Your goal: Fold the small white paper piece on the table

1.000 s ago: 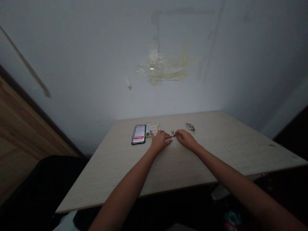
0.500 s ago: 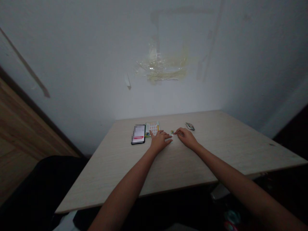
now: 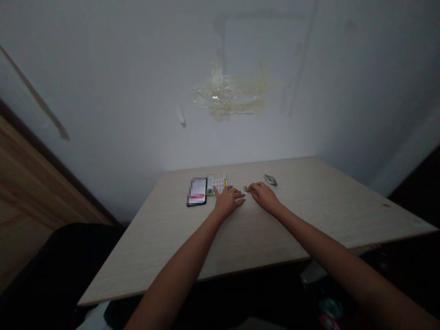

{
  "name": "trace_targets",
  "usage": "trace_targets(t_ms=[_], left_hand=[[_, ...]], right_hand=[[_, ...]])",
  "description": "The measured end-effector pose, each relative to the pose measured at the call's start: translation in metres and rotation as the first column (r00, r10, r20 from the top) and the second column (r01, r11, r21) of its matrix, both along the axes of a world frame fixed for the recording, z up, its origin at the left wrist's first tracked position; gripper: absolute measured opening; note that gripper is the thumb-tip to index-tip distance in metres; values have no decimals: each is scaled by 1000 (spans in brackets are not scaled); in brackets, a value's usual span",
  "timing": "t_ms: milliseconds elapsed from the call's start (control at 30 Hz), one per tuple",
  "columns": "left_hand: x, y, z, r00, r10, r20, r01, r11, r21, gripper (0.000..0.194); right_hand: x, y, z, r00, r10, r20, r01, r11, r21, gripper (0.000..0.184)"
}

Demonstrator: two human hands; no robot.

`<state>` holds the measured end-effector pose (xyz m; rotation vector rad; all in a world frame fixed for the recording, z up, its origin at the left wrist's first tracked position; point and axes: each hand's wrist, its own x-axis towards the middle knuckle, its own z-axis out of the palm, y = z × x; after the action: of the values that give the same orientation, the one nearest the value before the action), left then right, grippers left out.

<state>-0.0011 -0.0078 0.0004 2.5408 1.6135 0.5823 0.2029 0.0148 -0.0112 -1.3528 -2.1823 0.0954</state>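
Head view: the person's left hand [image 3: 227, 201] is positioned palm down on the table [image 3: 165, 238], fingers spread, not clenched. Its inner fingertips are at the left side of a small white piece [image 3: 245, 188] with a yellow-green print. The outermost finger reaches over the near part of a printed sheet [image 3: 220, 181]. The right hand [image 3: 264, 196] has its fingertips drawn together at the right side of the small piece; whether they grasp it cannot be told.

The small piece lies between the hands, nearer the table's far edge than its near edge. A phone [image 3: 197, 191], screen up, lies beside the sheet, toward the far left corner. A folded packet [image 3: 270, 179] lies beyond the right hand, near the far edge. Tape remnants [image 3: 233, 98] adhere to the wall [image 3: 144, 91] behind.
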Motion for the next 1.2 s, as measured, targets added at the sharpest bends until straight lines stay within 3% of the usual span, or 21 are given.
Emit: trace_targets(t_ms=[200, 367, 567, 767, 1200], left_hand=[[-1, 1, 0, 1000, -2, 2, 2, 1000, -8, 25], [0, 1, 0, 1000, -2, 8, 2, 1000, -8, 25], [-1, 1, -1, 1000, 2, 8, -2, 1000, -14, 25], [-1, 0, -1, 1000, 4, 22, -5, 1000, 3, 27], [-1, -1, 1, 1000, 23, 21, -23, 1000, -17, 27]], right_hand=[[-3, 1, 3, 989, -92, 119, 90, 996, 20, 24], [-2, 5, -1, 989, -95, 115, 91, 995, 33, 25], [3, 13, -12, 999, 8, -48, -7, 1000, 29, 24], [8, 13, -12, 959, 106, -262, -97, 994, 49, 16], [3, 3, -3, 968, 221, -119, -218, 975, 40, 16]])
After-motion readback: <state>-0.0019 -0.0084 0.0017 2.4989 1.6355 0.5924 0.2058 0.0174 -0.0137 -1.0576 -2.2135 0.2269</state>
